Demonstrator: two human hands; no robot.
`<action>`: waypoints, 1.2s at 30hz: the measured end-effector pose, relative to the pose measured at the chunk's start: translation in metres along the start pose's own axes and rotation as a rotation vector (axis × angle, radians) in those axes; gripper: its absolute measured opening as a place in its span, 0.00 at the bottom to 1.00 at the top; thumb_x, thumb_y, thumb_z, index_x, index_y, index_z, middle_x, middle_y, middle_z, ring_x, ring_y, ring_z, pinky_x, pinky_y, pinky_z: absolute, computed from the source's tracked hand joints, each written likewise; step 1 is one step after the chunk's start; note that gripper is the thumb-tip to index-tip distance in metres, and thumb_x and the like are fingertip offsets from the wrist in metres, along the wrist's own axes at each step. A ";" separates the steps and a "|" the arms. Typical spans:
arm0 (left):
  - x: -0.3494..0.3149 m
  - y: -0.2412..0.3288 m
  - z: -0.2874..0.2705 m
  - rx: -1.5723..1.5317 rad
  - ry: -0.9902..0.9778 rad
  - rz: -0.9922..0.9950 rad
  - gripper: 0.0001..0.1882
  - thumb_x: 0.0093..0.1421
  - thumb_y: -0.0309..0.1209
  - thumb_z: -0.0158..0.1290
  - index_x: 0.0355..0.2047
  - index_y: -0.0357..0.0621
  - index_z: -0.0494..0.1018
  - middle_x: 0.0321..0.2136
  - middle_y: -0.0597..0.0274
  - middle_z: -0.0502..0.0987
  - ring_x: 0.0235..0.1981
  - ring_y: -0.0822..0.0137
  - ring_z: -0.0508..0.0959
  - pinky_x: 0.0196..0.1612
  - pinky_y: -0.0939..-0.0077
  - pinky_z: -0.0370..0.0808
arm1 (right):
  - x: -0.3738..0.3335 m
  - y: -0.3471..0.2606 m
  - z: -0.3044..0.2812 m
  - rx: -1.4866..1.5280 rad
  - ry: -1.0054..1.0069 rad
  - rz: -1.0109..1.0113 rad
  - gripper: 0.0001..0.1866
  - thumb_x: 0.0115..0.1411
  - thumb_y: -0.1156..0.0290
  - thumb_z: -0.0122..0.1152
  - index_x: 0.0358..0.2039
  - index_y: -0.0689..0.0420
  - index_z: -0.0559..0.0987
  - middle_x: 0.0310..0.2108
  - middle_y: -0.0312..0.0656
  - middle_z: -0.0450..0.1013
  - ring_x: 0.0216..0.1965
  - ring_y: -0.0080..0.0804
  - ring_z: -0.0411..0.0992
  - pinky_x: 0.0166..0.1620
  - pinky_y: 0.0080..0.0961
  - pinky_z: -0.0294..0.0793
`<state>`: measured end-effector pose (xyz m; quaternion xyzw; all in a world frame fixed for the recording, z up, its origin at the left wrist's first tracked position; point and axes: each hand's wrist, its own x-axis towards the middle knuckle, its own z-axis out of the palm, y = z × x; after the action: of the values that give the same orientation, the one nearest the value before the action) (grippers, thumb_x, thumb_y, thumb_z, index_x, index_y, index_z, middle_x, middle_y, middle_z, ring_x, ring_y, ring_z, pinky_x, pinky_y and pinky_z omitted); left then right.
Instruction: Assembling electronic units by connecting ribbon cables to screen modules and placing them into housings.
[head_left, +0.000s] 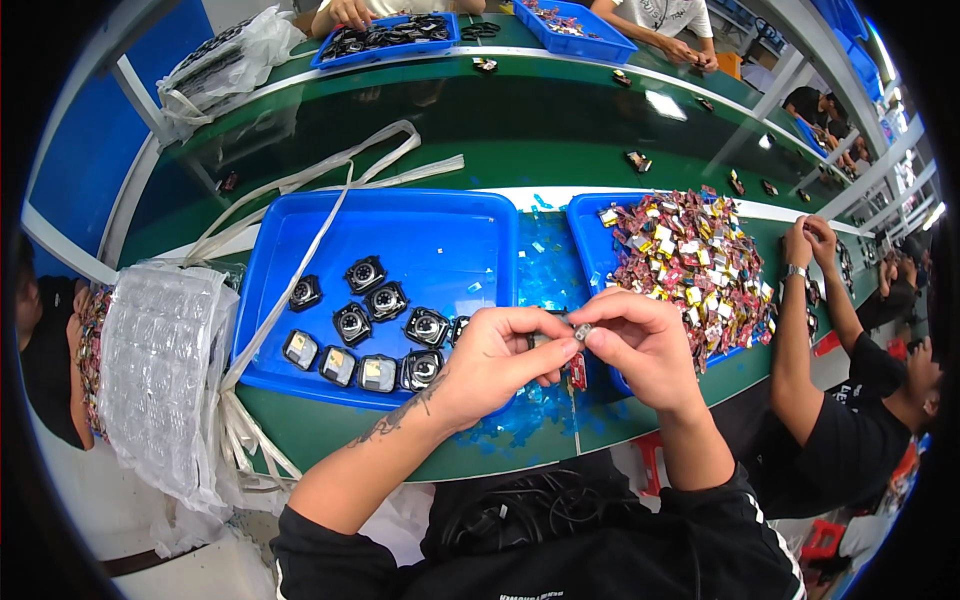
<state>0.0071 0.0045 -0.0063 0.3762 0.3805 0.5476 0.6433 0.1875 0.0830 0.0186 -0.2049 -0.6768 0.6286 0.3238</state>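
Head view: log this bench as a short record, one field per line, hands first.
Right hand: thumb and finger pinch a small greyish part
Left hand: fingertips meet the right hand's at that part; exact grip partly hidden
Left blue tray: black round-faced cases, spread out
Right blue tray: heap of small red, yellow and white pieces
Far left: stacked clear plastic packaging
Right side: a co-worker's hands, raised
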 end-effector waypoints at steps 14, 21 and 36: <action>0.005 -0.003 0.000 0.084 0.334 0.353 0.18 0.59 0.16 0.52 0.50 0.34 0.67 0.37 0.54 0.79 0.42 0.70 0.78 0.47 0.78 0.74 | -0.012 -0.020 0.000 -0.409 -0.060 0.026 0.05 0.53 0.82 0.64 0.32 0.62 0.80 0.30 0.39 0.75 0.32 0.24 0.73 0.34 0.19 0.72; 0.005 0.010 -0.002 0.096 0.530 0.259 0.09 0.63 0.29 0.55 0.41 0.37 0.74 0.30 0.64 0.78 0.29 0.78 0.77 0.28 0.87 0.72 | -0.022 -0.012 0.002 -0.383 -0.056 0.010 0.06 0.55 0.78 0.65 0.34 0.61 0.81 0.30 0.38 0.76 0.29 0.23 0.73 0.31 0.20 0.72; 0.002 -0.009 0.008 -0.075 0.396 0.154 0.07 0.60 0.22 0.55 0.38 0.38 0.70 0.35 0.58 0.79 0.33 0.74 0.77 0.40 0.81 0.73 | -0.006 0.006 0.023 -0.103 -0.122 0.143 0.08 0.61 0.75 0.60 0.40 0.61 0.78 0.35 0.38 0.76 0.34 0.20 0.73 0.37 0.19 0.73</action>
<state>0.0181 0.0054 -0.0110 0.2648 0.4489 0.6723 0.5257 0.1750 0.0631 0.0115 -0.2304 -0.7105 0.6256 0.2254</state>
